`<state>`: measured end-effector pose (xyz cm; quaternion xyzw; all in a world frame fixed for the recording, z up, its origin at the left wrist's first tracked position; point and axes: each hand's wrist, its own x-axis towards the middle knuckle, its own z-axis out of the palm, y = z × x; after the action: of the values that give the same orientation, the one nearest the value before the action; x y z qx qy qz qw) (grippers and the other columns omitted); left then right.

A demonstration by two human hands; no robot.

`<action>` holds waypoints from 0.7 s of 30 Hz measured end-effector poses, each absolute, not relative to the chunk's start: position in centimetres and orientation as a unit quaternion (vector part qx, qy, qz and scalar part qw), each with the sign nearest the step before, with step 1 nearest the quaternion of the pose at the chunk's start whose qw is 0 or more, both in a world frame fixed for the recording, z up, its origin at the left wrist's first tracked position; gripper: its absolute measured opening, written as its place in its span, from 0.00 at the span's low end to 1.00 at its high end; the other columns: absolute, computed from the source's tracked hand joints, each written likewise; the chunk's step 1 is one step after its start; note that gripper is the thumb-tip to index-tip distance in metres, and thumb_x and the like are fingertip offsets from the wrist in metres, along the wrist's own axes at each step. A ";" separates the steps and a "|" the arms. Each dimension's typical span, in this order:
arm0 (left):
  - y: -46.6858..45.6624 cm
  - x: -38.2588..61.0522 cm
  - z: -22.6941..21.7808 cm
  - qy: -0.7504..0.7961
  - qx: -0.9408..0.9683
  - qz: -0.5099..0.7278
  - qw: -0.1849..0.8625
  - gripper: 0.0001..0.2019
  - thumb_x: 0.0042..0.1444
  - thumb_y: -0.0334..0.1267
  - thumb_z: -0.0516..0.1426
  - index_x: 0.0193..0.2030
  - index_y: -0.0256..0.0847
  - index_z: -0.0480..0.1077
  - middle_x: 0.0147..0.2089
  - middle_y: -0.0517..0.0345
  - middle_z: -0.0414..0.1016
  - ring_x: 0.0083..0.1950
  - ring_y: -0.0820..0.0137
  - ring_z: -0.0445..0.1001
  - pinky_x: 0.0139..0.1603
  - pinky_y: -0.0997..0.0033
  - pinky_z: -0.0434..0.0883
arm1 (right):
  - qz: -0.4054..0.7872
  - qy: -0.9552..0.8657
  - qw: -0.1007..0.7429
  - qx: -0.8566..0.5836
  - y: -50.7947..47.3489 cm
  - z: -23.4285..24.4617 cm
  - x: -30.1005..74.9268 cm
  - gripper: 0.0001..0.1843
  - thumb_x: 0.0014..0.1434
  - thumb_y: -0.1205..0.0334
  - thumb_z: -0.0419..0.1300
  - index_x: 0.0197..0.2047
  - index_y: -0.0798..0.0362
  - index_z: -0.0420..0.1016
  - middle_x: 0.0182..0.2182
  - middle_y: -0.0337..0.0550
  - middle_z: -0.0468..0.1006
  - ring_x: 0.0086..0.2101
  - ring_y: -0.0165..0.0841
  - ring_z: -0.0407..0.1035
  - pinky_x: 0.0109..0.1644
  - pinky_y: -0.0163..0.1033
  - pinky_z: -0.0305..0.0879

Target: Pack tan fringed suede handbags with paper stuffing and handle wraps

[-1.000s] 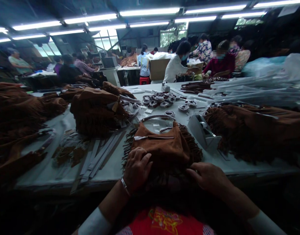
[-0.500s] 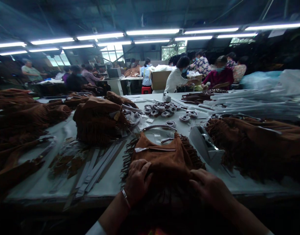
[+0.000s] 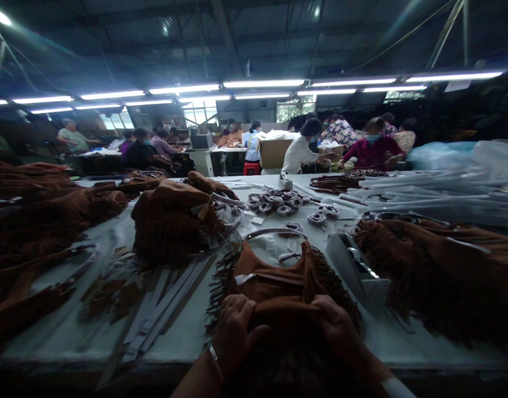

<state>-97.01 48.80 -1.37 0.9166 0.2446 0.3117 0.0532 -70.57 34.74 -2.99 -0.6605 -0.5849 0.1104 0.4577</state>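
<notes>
A: What is seen at the largest scale?

B: A long pale work table is seen, loaded on both sides. A heap of brown fringed bags is spread along the left, a second heap is laid at the right, and a smaller pile is stacked left of centre. How many of these have been worked cannot be told.

A: And the piece in hand?

B: One fringed suede bag is laid flat at the near edge of the table, between the heaps, with its curved handle pointed away. Its zip is closed, and the pull is wrapped in white. So far only its near, lower part is gathered up; the upper part is left lying flat.

A: How is it held?

B: The left hand and the right hand are both closed over the bag's near part, fingers curled down, so that the suede is bunched into a ridge between them. Nothing else is gripped.

A: What is laid around it?

B: A pale tape dispenser is set just beside the bag on the right. Flat grey strips are fanned out to the left, near but apart. Further off, a cluster of small rolls is scattered; what is wound on them cannot be made out. A thin bracelet is worn on the left wrist. Other people are seated at the far end, well apart.
</notes>
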 end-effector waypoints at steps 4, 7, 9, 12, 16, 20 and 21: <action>49.9 -96.8 -1.7 0.233 0.920 0.309 0.063 0.27 0.53 0.67 0.58 0.32 0.40 0.70 0.34 0.53 0.71 0.39 0.61 0.69 0.45 0.58 0.66 | 0.219 -0.496 0.485 -0.686 35.2 -3.8 -70.4 0.20 0.61 0.45 0.58 0.28 0.53 0.70 0.25 0.37 0.68 0.29 0.30 0.62 0.31 0.34 0.61; 50.8 -96.7 -2.0 0.197 0.926 0.310 0.088 0.31 0.53 0.71 0.52 0.27 0.40 0.68 0.30 0.54 0.70 0.37 0.63 0.68 0.44 0.60 0.65 | 0.268 -0.454 0.492 -0.693 35.5 -3.8 -70.1 0.28 0.60 0.37 0.55 0.22 0.52 0.61 0.21 0.34 0.58 0.24 0.28 0.54 0.26 0.34 0.53; 51.2 -96.4 -2.1 0.181 0.929 0.305 0.103 0.33 0.53 0.72 0.51 0.24 0.40 0.66 0.28 0.54 0.70 0.34 0.65 0.68 0.41 0.62 0.64 | 0.290 -0.434 0.484 -0.702 35.6 -3.5 -69.8 0.30 0.61 0.33 0.51 0.21 0.51 0.58 0.19 0.33 0.55 0.22 0.27 0.51 0.24 0.34 0.50; 51.4 -96.0 -1.9 0.182 0.932 0.298 0.101 0.33 0.52 0.72 0.51 0.23 0.39 0.66 0.27 0.54 0.71 0.32 0.66 0.68 0.38 0.64 0.63 | 0.229 -0.471 0.442 -0.728 35.6 -2.2 -69.7 0.31 0.64 0.35 0.46 0.22 0.51 0.61 0.19 0.35 0.59 0.23 0.30 0.56 0.27 0.36 0.56; 51.4 -95.5 -1.4 0.194 0.935 0.287 0.075 0.33 0.51 0.72 0.52 0.24 0.38 0.68 0.27 0.53 0.72 0.32 0.65 0.69 0.38 0.63 0.63 | -0.002 -0.635 0.350 -0.688 35.2 0.2 -71.4 0.18 0.67 0.49 0.52 0.40 0.53 0.76 0.41 0.49 0.78 0.44 0.40 0.69 0.52 0.45 0.62; 51.6 -95.5 -1.4 0.200 0.938 0.277 0.060 0.34 0.49 0.73 0.53 0.24 0.39 0.68 0.27 0.52 0.72 0.32 0.63 0.69 0.38 0.63 0.63 | -0.050 -0.736 0.235 -0.633 35.3 1.0 -73.6 0.14 0.65 0.60 0.57 0.53 0.53 0.74 0.46 0.51 0.79 0.46 0.41 0.70 0.53 0.46 0.60; 51.5 -95.6 -1.4 0.204 0.938 0.275 0.057 0.34 0.48 0.74 0.53 0.24 0.39 0.68 0.27 0.52 0.72 0.33 0.63 0.69 0.38 0.63 0.63 | -0.044 -0.734 0.224 -0.639 35.6 0.8 -73.8 0.11 0.66 0.62 0.56 0.48 0.53 0.76 0.42 0.49 0.79 0.42 0.39 0.71 0.49 0.44 0.61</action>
<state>-95.61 51.53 -1.38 0.9379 0.2042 0.2746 0.0573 -73.81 35.59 0.84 -0.6393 -0.7342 -0.0440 0.2243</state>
